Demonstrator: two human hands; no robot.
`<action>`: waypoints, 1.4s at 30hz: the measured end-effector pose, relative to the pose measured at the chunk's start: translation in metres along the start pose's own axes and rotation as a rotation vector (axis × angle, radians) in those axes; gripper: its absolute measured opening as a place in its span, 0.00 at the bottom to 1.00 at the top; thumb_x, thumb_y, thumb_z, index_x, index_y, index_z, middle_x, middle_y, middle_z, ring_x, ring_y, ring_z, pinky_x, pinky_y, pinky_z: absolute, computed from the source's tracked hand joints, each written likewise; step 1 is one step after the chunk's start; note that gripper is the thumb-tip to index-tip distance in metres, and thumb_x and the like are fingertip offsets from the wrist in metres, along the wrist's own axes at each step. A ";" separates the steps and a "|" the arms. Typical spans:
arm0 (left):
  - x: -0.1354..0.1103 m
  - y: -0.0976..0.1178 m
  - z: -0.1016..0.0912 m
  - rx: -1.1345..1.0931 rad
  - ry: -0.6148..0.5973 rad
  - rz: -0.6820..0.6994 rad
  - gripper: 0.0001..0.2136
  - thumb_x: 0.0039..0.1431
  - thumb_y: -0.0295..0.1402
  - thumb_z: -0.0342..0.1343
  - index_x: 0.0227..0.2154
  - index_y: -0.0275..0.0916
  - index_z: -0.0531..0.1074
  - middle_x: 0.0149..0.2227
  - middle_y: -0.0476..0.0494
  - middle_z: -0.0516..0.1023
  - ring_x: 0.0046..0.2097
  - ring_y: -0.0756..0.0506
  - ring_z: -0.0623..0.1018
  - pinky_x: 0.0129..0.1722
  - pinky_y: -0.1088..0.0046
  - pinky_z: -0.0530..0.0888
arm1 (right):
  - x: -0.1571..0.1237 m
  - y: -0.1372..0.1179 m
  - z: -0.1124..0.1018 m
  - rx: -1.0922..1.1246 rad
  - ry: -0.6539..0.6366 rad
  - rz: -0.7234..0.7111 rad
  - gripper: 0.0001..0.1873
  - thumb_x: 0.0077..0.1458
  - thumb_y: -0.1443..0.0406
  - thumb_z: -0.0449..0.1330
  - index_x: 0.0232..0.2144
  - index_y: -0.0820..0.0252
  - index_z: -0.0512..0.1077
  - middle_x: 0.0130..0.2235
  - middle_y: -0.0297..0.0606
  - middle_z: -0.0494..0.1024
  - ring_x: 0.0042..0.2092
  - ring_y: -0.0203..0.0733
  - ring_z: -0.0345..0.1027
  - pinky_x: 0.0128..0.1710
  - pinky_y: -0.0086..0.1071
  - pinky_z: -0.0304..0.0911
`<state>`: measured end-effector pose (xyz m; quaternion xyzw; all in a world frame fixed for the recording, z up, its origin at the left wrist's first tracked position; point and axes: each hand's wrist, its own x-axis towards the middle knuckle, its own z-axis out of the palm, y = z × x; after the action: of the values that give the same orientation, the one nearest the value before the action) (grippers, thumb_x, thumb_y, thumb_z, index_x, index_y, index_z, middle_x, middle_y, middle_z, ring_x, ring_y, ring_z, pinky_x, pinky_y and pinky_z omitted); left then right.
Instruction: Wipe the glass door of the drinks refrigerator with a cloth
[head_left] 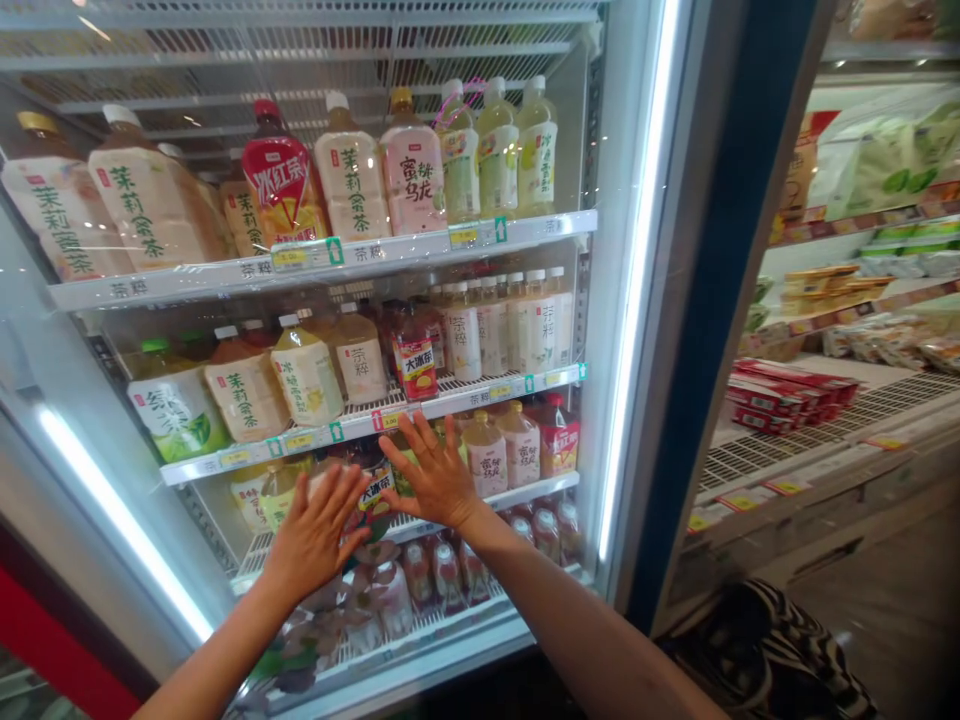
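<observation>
Cooler (697,300), upright, lit down both sides, four stocked shelves in view.
Top shelf (420,246): large filled bottles; two pale-labelled bottles (139,205) at left, one red-labelled bottle (283,185) with red cap, one pink-labelled bottle (415,170) with gold cap, three white-capped bottles of pale green liquid (480,160) at right.
Second shelf (450,402): green-capped bottle (178,410) at left end, pale-labelled bottles beside it, one dark red bottle (415,355) at middle, slim white-capped bottles (517,330) in rows at right.
Third shelf (551,490): dark-labelled bottle (376,487) between the hands, partly covered by them; two gold-capped bottles (504,450) and a red-capped bottle (559,440) to the right.
Bottom shelf (442,622): dark bottles (446,578), partly masked by the forearms and by reflections at left.
Adjoining, right: shelving with red boxes (787,395) and packets, cut off by the frame edge; striped fabric (814,640) below, blurred.
Left hand (319,525): open, empty, back to view, before the third shelf.
Right hand (431,480): open, empty, fingers spread, tips overlapping the second shelf's edge; reflections suggest a glass door, perhaps touched by both hands, though contact cannot be confirmed
</observation>
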<state>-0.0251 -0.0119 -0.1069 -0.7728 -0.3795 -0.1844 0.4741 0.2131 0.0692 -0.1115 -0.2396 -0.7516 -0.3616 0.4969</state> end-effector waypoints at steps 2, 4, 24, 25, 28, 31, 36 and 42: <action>-0.013 0.000 0.000 -0.015 -0.039 0.118 0.36 0.69 0.50 0.47 0.73 0.40 0.45 0.74 0.49 0.50 0.76 0.44 0.41 0.75 0.52 0.37 | 0.000 0.000 -0.001 -0.002 -0.010 -0.003 0.41 0.61 0.46 0.59 0.69 0.59 0.59 0.72 0.54 0.57 0.76 0.59 0.34 0.72 0.65 0.31; -0.006 -0.021 -0.013 -0.013 -0.046 0.114 0.34 0.70 0.49 0.46 0.73 0.44 0.44 0.74 0.51 0.50 0.76 0.46 0.41 0.75 0.54 0.36 | 0.001 0.000 -0.001 -0.005 -0.015 -0.002 0.42 0.61 0.46 0.59 0.70 0.60 0.58 0.71 0.54 0.57 0.76 0.59 0.33 0.72 0.65 0.30; -0.041 -0.092 -0.035 -0.052 0.066 -0.398 0.39 0.68 0.55 0.42 0.74 0.45 0.35 0.76 0.44 0.34 0.76 0.37 0.33 0.70 0.43 0.24 | -0.006 -0.001 0.005 -0.026 -0.010 0.010 0.45 0.59 0.46 0.60 0.71 0.58 0.55 0.74 0.54 0.48 0.76 0.61 0.35 0.71 0.67 0.32; -0.053 -0.082 -0.030 -0.054 0.063 -0.368 0.38 0.69 0.53 0.42 0.74 0.44 0.35 0.76 0.45 0.34 0.76 0.38 0.34 0.71 0.44 0.25 | -0.006 -0.001 0.005 -0.022 -0.010 0.010 0.45 0.59 0.46 0.60 0.71 0.59 0.54 0.74 0.54 0.47 0.76 0.61 0.36 0.71 0.67 0.32; -0.092 -0.048 -0.012 -0.070 0.017 -0.183 0.36 0.69 0.51 0.44 0.73 0.47 0.39 0.76 0.49 0.41 0.76 0.44 0.38 0.74 0.50 0.32 | -0.007 -0.001 0.006 -0.026 -0.022 0.013 0.45 0.59 0.46 0.60 0.71 0.59 0.55 0.74 0.54 0.48 0.75 0.62 0.36 0.71 0.67 0.32; -0.098 -0.051 -0.014 -0.069 -0.018 -0.120 0.35 0.69 0.50 0.46 0.73 0.50 0.40 0.75 0.50 0.46 0.76 0.46 0.40 0.74 0.52 0.33 | -0.007 -0.001 0.005 -0.030 -0.030 0.014 0.45 0.58 0.46 0.60 0.71 0.58 0.55 0.74 0.54 0.49 0.75 0.62 0.38 0.71 0.68 0.32; -0.070 -0.094 -0.031 -0.052 0.064 -0.458 0.39 0.68 0.53 0.44 0.74 0.45 0.34 0.76 0.42 0.33 0.76 0.35 0.33 0.70 0.39 0.27 | -0.006 -0.001 0.004 -0.026 -0.029 0.014 0.46 0.59 0.47 0.60 0.71 0.58 0.53 0.74 0.54 0.47 0.75 0.62 0.39 0.71 0.67 0.32; -0.135 -0.048 -0.005 -0.068 0.024 -0.338 0.39 0.67 0.48 0.49 0.74 0.46 0.38 0.76 0.42 0.41 0.76 0.36 0.40 0.72 0.41 0.35 | -0.008 0.000 0.006 -0.032 -0.044 0.023 0.47 0.58 0.47 0.61 0.72 0.57 0.53 0.74 0.53 0.48 0.75 0.63 0.40 0.70 0.69 0.32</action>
<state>-0.1486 -0.0598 -0.1630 -0.7114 -0.4917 -0.2835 0.4144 0.2125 0.0734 -0.1204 -0.2641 -0.7537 -0.3626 0.4803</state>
